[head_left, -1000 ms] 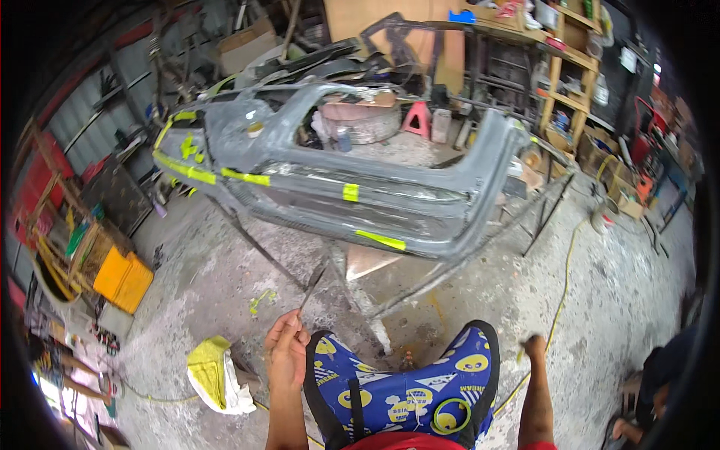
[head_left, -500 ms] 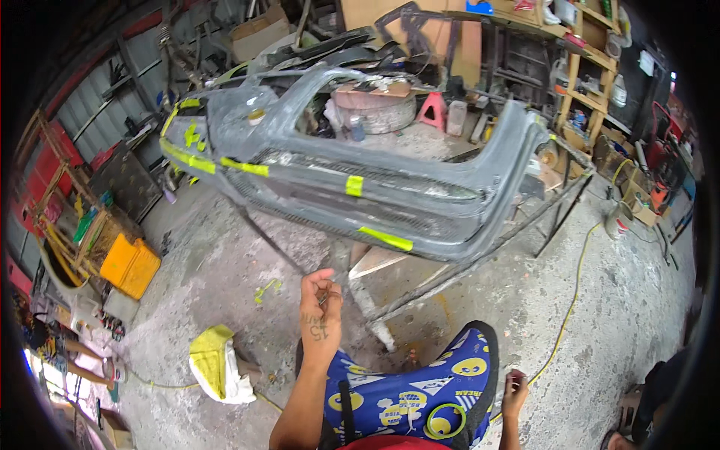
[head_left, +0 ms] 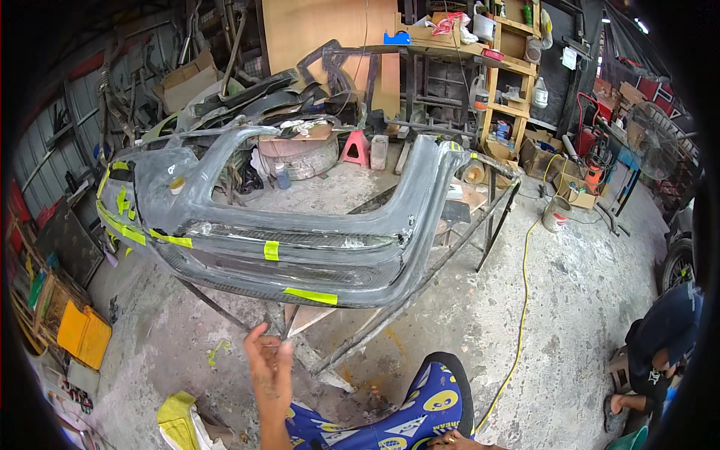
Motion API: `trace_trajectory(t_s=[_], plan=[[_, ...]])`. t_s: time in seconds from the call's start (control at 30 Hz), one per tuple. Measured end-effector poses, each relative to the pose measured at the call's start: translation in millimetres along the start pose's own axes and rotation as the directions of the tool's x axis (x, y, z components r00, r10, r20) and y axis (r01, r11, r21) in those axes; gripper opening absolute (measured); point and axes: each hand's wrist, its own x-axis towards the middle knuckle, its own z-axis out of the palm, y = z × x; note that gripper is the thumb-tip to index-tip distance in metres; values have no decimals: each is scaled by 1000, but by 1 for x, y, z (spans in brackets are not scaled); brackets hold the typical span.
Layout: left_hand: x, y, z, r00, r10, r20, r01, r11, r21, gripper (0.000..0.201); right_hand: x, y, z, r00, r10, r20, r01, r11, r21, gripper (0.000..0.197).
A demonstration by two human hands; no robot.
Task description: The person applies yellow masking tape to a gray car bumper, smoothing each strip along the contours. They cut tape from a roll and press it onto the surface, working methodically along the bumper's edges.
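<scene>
A grey, sanded car bumper (head_left: 322, 221) rests on a metal stand (head_left: 420, 294) in front of me. Several strips of yellow-green tape (head_left: 310, 296) stick to its face and left end. My left hand (head_left: 268, 367) is raised below the bumper's lower edge, apart from it. Its fingers are loosely bent, the thumb stands away from them, and nothing shows between them. At the lower edge, my right hand (head_left: 450, 441) lies against the blue patterned cloth (head_left: 375, 431) over my lap. Most of it is cut off, so its grip is hidden.
A yellow-and-white cloth (head_left: 184, 420) lies on the concrete at lower left, near an orange crate (head_left: 84, 334). A yellow cable (head_left: 517, 341) crosses the floor at right. A bucket (head_left: 556, 214) stands beyond it. Another person (head_left: 664, 349) crouches at far right.
The view has swung right and up, so the bumper sits lower and further left. My left hand's fingers have loosened. My right hand has come in to my lap, where a green ring showed before.
</scene>
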Motion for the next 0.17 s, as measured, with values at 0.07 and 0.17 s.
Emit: trace_trajectory(t_s=[0.07,0.17], plan=[[-7,-11,-16,993,33,-111,-51,984,-168,55,-5,-2,10,998,-58,-12,57,998,-30,30],[-43,-105,-66,990,15,-141,-16,1000,-4,55,13,3,-3,997,-23,-68,28,997,68,30]])
